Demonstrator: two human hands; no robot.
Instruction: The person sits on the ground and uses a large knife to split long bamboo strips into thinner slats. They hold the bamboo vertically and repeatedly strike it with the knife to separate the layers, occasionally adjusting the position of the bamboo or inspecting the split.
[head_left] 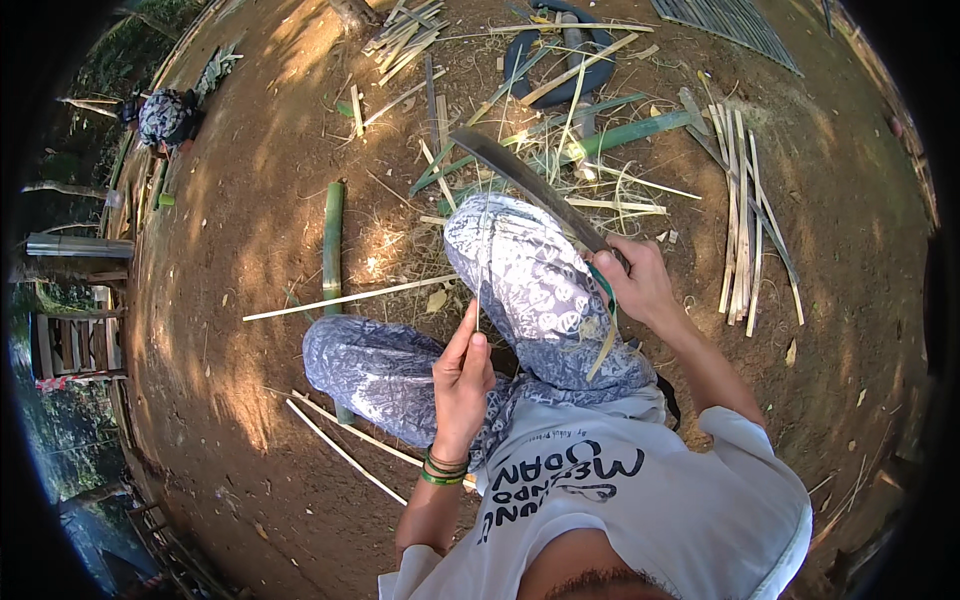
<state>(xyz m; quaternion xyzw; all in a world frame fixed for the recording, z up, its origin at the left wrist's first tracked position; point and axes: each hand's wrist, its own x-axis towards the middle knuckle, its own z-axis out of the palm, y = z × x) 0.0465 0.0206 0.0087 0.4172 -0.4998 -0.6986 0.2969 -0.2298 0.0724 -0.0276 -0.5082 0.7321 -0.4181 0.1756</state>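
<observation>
My right hand [640, 282] is closed around the handle of a machete [530, 183], whose long dark blade points up and left over my patterned right knee [535, 270]. Something green shows at the handle, partly hidden by the fingers. In front of my lap, my left hand [464, 378] pinches a thin bamboo strip [481, 262] between thumb and fingers. The strip stands nearly upright in the picture, running up across the knee, left of the blade. A curled shaving [602, 350] lies on my right thigh.
A green bamboo pole [333, 240] lies on the dirt beyond my left knee, with a long pale strip [345, 298] across it. Ahead are shavings [620, 190], a thicker green bamboo piece [640, 132] and a black ring [520, 60]. Split slats [740, 215] lie right; another person [168, 118] is far left.
</observation>
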